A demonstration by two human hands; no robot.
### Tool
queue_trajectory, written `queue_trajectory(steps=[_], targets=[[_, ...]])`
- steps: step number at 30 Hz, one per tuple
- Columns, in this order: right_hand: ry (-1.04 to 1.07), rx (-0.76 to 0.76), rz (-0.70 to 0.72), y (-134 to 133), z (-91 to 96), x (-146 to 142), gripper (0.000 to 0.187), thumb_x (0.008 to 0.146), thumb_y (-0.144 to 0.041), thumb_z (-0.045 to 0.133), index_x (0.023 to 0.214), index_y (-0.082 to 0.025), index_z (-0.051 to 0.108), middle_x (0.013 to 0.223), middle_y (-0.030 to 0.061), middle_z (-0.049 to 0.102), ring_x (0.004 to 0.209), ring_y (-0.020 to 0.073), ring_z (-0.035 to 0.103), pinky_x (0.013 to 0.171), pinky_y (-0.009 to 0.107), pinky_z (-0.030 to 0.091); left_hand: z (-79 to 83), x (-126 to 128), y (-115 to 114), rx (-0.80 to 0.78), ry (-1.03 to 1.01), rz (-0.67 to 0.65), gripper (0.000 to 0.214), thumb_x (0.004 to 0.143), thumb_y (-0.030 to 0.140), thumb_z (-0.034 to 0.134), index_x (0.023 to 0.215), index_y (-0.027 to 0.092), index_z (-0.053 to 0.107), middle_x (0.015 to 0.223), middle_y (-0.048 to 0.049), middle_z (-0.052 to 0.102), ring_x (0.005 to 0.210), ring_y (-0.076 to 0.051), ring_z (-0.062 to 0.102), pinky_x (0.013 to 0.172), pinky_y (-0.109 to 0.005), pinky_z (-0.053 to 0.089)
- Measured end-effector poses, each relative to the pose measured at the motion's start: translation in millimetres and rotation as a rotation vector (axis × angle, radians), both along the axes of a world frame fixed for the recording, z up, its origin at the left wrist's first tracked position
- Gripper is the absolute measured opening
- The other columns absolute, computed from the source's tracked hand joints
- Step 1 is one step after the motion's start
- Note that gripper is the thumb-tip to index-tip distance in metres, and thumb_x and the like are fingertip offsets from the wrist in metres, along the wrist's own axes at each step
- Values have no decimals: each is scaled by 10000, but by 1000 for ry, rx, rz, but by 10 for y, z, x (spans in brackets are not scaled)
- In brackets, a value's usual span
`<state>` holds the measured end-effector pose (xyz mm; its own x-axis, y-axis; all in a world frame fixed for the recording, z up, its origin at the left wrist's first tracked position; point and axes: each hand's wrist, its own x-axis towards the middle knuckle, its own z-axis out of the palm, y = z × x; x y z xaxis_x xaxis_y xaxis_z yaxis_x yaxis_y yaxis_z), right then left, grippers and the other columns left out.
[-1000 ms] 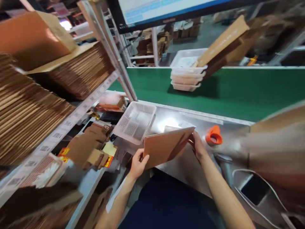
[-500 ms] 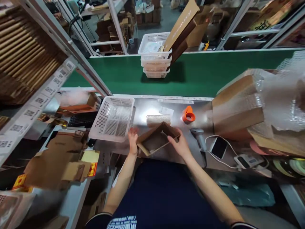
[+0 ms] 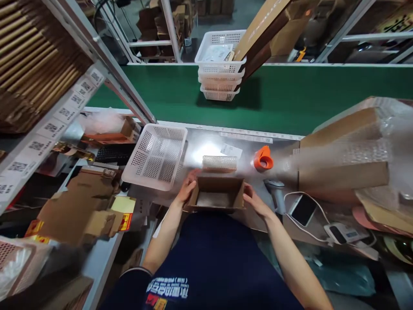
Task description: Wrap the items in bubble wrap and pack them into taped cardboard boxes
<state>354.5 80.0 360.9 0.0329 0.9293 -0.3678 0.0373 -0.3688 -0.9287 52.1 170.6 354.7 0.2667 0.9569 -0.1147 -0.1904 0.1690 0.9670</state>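
Close to my body, a small brown cardboard box [image 3: 220, 184] sits with its open side up. My left hand [image 3: 187, 188] is at its left wall, fingers by the back left corner and slightly blurred. Against the right wall rests my right hand [image 3: 254, 200], its fingers curled at the edge. Just behind the box lies a bubble-wrapped roll-shaped item [image 3: 219, 162], with a white paper slip [image 3: 231, 150] behind it. The lower front of the box is hidden by my shirt.
A white basket [image 3: 155, 157] stands left, an orange tape dispenser [image 3: 263, 159] right. Further right are a scanner [image 3: 275, 196], a phone [image 3: 303, 210] and a large carton [image 3: 342, 133]. Stacked baskets [image 3: 221, 69] stand on the green conveyor [image 3: 290, 94]. Flattened cardboard [image 3: 74, 206] lies left.
The box has turned from a tilted, angled position to face squarely. My left hand has come against its left side, and my right hand has shifted from its corner to the right wall.
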Motion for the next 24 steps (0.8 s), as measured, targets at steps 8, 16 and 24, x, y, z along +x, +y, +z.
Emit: queue_trajectory(steps=[8, 16, 24], targets=[[-201, 80, 85, -92, -231, -216, 1107, 640, -517, 884, 1551, -286, 298, 1590, 157, 453, 1428, 337, 508, 1193, 582, 414, -181, 186, -491, 60, 504, 91, 811, 715, 350, 860, 1432, 221, 503, 1371, -138, 623, 1296, -315, 606, 1170, -537, 413], [-603, 688, 67, -329, -434, 3, 311, 974, -262, 481, 1196, -279, 698, 1251, 101, 746, 1291, 286, 653, 1082, 562, 530, -311, -203, -570, 720, 557, 200, 245, 938, 148, 515, 1001, 266, 720, 1100, -61, 719, 1105, -234, 680, 988, -449, 546], [-903, 857, 655, -404, -13, 356, 766, 923, -504, 609, 1590, -178, 421, 1576, 195, 511, 1524, 386, 389, 1226, 678, 283, -41, -742, -504, 768, 755, -516, 940, 769, 644, 792, 1543, 215, 476, 1539, -221, 508, 1417, -399, 504, 1150, -575, 446]])
